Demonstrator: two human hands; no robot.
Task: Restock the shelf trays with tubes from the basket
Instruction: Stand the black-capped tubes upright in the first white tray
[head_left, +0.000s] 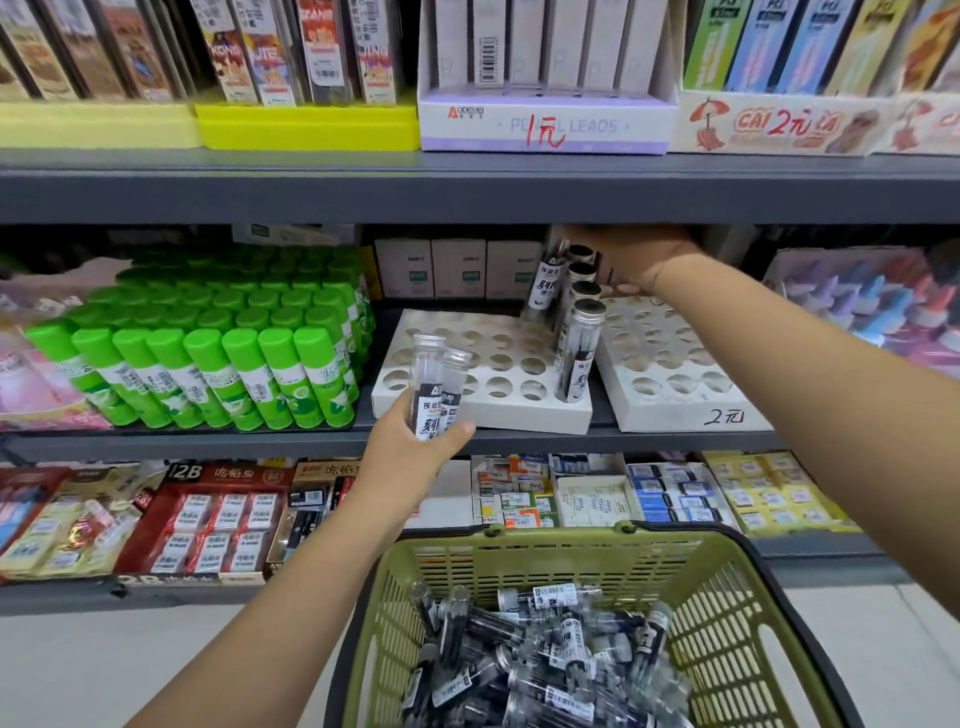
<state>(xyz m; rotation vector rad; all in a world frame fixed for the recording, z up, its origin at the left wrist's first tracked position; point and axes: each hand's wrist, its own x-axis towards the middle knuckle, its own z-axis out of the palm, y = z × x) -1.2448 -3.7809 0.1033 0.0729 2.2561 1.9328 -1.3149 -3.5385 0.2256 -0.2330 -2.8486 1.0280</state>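
Left hand (415, 447) is gripping two tubes (434, 384) upright at the front edge of the left tray (519, 413). Right hand (631, 254) is pinching a tilted tube (543, 283) over that tray's back right corner. Four standing tubes (579, 353) are lining its right edge, and the other holes are showing empty. The right tray (675, 413) is holding none. The basket (727, 597) is carrying many more, so restocking is judged barely begun.

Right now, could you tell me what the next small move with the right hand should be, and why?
Probably seat and release the tilted tube that the right hand holds over the back of the left tray: standing tubes fill the column beside it, and the left hand holds two more tubes.
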